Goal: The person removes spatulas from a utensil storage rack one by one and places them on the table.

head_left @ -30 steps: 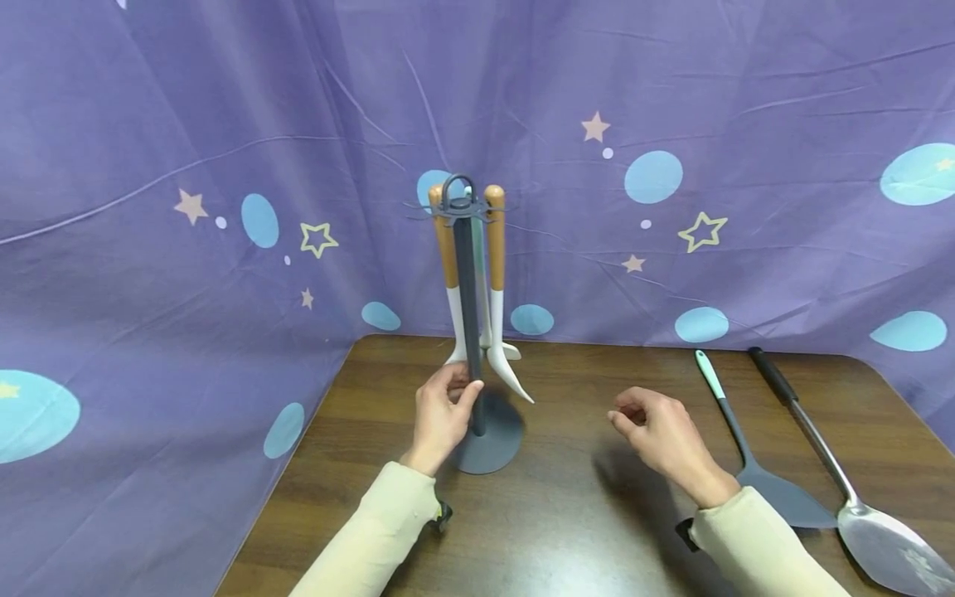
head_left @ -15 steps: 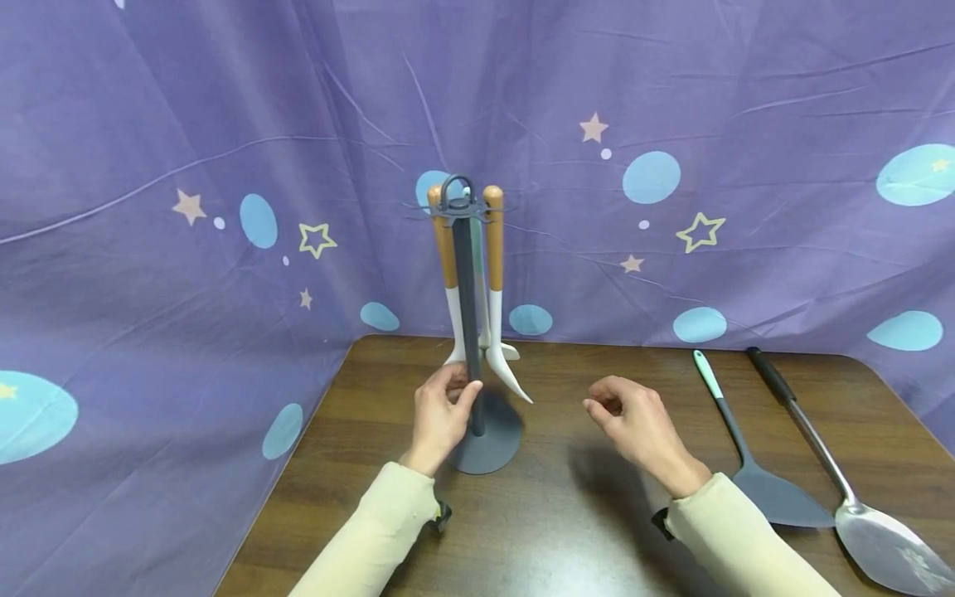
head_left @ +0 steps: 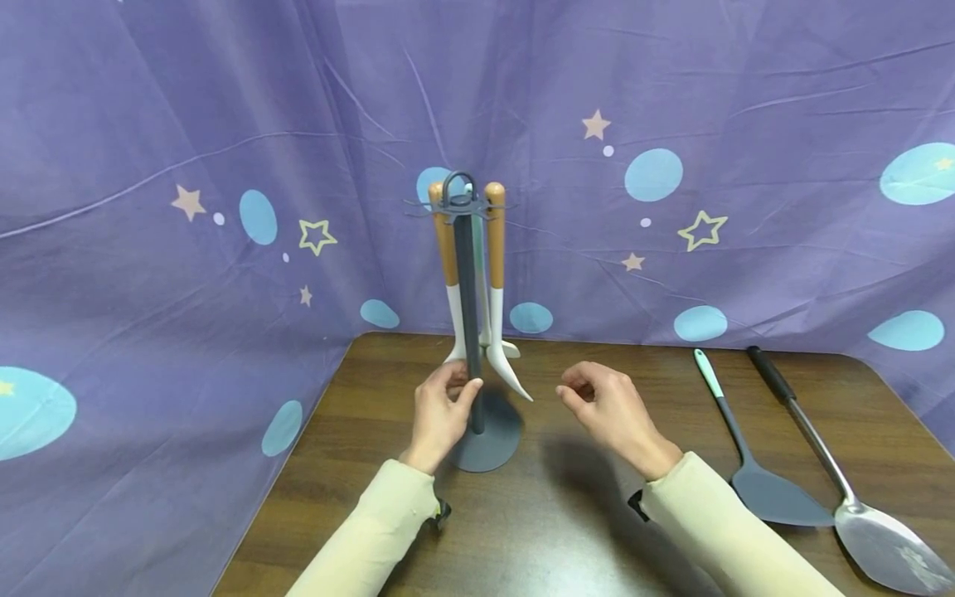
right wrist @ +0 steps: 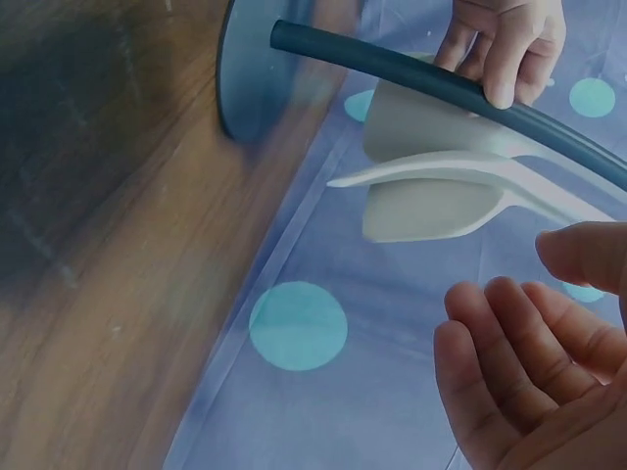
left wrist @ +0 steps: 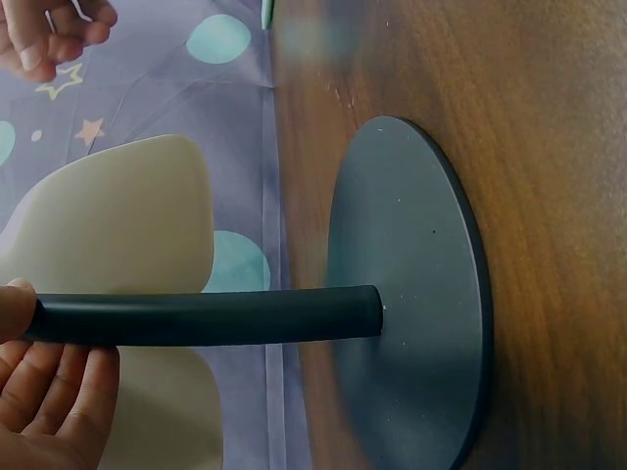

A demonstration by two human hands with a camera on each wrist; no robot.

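A dark grey utensil stand [head_left: 464, 282] rises from a round base [head_left: 498, 444] on the table. My left hand [head_left: 438, 414] grips its post low down, thumb on one side and fingers on the other, as the left wrist view also shows. From the hooked top hang two white utensils with wooden handles [head_left: 496, 240] and, partly hidden behind the post, one with a mint-green handle [head_left: 477, 240]. Pale flat heads [right wrist: 431, 209] show in the right wrist view. My right hand [head_left: 615, 414] hovers to the right of the stand, fingers loosely curled, holding nothing.
On the right of the wooden table [head_left: 597, 531] lie a grey turner [head_left: 779, 495] with a mint handle and a steel wok spatula [head_left: 888, 543] with a black grip. A purple patterned curtain [head_left: 567, 274] hangs behind the table's back edge.
My right hand has moved left across the table, closer to the stand. The left hand keeps its hold on the post, and the hanging utensils have stayed in place.
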